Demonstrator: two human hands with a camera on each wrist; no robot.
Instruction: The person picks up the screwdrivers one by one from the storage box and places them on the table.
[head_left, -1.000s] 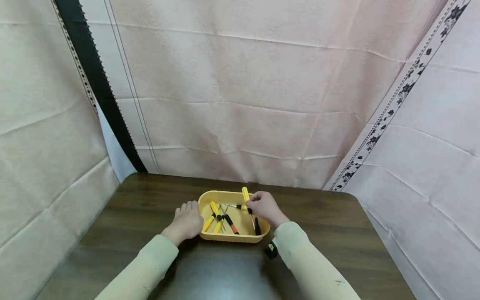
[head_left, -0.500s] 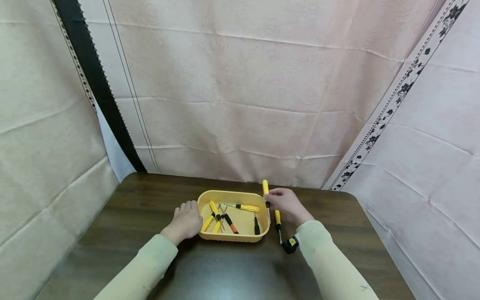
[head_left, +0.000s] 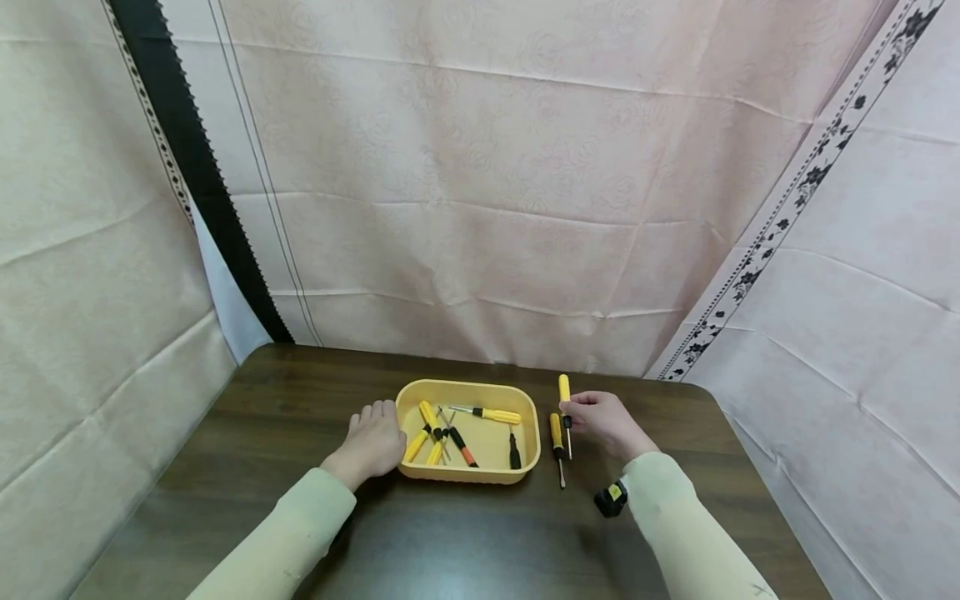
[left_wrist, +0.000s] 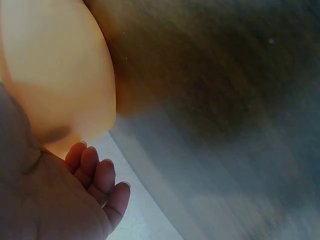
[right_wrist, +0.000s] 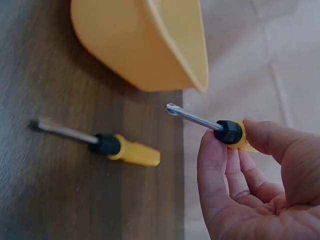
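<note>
My right hand [head_left: 606,421] pinches a yellow-handled Phillips screwdriver [right_wrist: 195,118] between thumb and fingers, its handle up and its tip down in the head view. Below and to the left, another yellow and black screwdriver [head_left: 557,442] lies on the table. My left hand [head_left: 371,440] rests against the left rim of a yellow tray [head_left: 480,477]. Its fingers [left_wrist: 104,176] are relaxed in the left wrist view; the thumb is hidden. Inside the tray lie several screwdrivers: a yellow-handled one [head_left: 498,416] at the back, a black one [head_left: 514,454] at right, an orange-and-black one [head_left: 463,448] mid-tray, and a crossed yellow group at left.
The dark wooden table [head_left: 465,542] ends at a back edge against a hanging pale cloth [head_left: 480,208]. More cloth hangs at both sides. A black wrist device [head_left: 611,498] sits under the right sleeve.
My right hand has carried the screwdriver up out of the tray and rightward past its rim, beside the screwdriver on the table. My left hand and the tray have stayed put.
</note>
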